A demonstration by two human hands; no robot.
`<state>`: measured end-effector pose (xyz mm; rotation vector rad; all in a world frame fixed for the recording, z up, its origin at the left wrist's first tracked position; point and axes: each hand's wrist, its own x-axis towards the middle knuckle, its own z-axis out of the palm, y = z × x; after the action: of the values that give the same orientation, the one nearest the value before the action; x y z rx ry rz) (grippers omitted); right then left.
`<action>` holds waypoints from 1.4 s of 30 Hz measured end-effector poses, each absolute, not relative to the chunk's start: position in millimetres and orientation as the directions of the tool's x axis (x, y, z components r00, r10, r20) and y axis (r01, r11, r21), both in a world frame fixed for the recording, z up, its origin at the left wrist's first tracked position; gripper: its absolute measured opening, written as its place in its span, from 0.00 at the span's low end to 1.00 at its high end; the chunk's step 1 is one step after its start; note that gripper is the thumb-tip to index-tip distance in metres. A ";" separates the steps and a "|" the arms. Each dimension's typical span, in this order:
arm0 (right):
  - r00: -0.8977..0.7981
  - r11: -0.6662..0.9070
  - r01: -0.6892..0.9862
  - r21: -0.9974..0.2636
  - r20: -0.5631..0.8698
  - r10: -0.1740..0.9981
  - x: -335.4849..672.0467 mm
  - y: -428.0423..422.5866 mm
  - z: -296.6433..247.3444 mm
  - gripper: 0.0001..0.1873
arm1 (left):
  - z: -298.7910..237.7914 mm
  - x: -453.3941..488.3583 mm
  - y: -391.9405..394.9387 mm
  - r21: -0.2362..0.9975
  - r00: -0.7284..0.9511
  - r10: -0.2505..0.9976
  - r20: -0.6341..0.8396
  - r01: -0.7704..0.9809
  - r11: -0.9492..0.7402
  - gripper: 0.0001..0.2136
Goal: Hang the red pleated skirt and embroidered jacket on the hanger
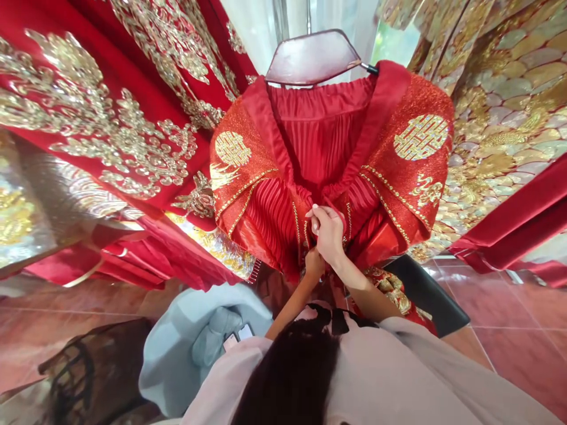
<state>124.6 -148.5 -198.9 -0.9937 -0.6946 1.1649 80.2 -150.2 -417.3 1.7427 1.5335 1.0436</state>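
The right hand [328, 229] is curled at the foot of the neckline of a red jacket [330, 147], its fingers drawn in and seemingly pinching the cloth of the front edge; the left hand [314, 262] is just below, its fingertips hidden, so I cannot tell whether it pinches or merely steadies; the work in hand appears to be at the front closure, where both edges meet.

To do it well, keep the pinch light and close to the edge, since the pleats look soft and could bunch under a hard grip; let the lower hand hold the layers level while the upper one works; line up the beaded trim [296, 224] on both fronts, and avoid catching beads under a nail.

The jacket hangs open-necked beneath the lower edge of a hanger [315, 59], its right shoulder in view touching the hanger's right corner; a downward tug could drag the collar askew or tilt the hanger, so pull gently and evenly.

Farther out, a bead-covered red garment [133, 118] hangs close by on the left and a gold scaled one [500, 112] on the right; elbows should keep in, lest ornaments snag; a grey-blue chair [162, 348] stands below, to the left.
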 end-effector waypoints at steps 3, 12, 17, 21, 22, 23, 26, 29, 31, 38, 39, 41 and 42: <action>0.279 0.133 -0.291 -0.948 0.049 0.959 126.9 -145.3 -207.7 0.18 | -412.7 78.9 -150.2 0.827 0.025 0.993 0.112 0.552 -0.107 0.09; 0.403 0.174 0.408 -0.896 0.348 0.846 144.3 -150.6 -233.2 0.16 | -401.2 68.5 -176.1 0.871 0.016 0.996 0.083 0.486 -0.080 0.10; 0.294 0.167 0.578 -0.799 0.394 0.871 149.1 -147.7 -230.3 0.17 | -398.2 66.9 -184.0 0.885 0.042 0.993 0.108 0.451 -0.116 0.12; 0.097 0.233 0.650 -0.724 0.383 0.919 159.0 -163.0 -247.3 0.16 | -378.2 54.0 -184.6 0.886 0.045 0.986 0.163 0.433 -0.167 0.14; 0.066 0.251 0.654 -0.713 0.385 0.921 160.1 -168.4 -254.6 0.15 | -367.8 49.8 -184.2 0.885 0.024 0.980 0.195 0.427 -0.187 0.14; 0.045 0.267 0.656 -0.705 0.391 0.919 160.3 -173.6 -262.2 0.14 | -355.0 45.9 -183.4 0.884 -0.011 0.969 0.246 0.412 -0.219 0.16; 0.027 0.283 0.659 -0.697 0.398 0.917 157.8 -185.3 -279.4 0.14 | -307.5 39.8 -178.4 0.881 -0.113 0.908 0.404 0.314 -0.353 0.20; -0.040 0.286 0.647 -0.706 0.343 0.938 159.3 -190.0 -275.1 0.14 | -264.9 42.5 -169.7 0.938 -0.052 0.943 0.330 0.127 -0.322 0.18; -0.124 0.302 0.606 -0.736 0.288 0.950 166.7 -189.8 -259.0 0.14 | -249.9 44.9 -164.5 0.972 -0.013 0.972 0.236 0.001 -0.236 0.19; 0.182 0.275 0.462 -0.843 0.394 0.901 188.5 -160.6 -210.4 0.14 | -261.2 44.1 -171.1 0.981 -0.095 0.987 0.126 -0.135 -0.138 0.21; 0.150 0.275 0.459 -0.845 0.379 0.913 184.7 -156.1 -212.5 0.14 | -264.5 46.2 -174.1 0.982 -0.070 0.992 0.110 -0.147 -0.119 0.22; 0.065 0.278 0.418 -0.865 0.334 0.940 173.0 -152.4 -221.2 0.18 | -270.5 52.5 -179.8 0.981 -0.008 0.997 0.077 -0.176 -0.077 0.24; 0.043 0.270 0.374 -0.887 0.308 0.950 166.6 -153.5 -226.1 0.20 | -273.1 56.1 -182.0 0.979 0.015 0.998 0.057 -0.198 -0.053 0.25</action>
<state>166.6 -153.5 -226.1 -1.2819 -1.5208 0.7104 56.1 -182.0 -273.1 1.1108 1.0197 1.3217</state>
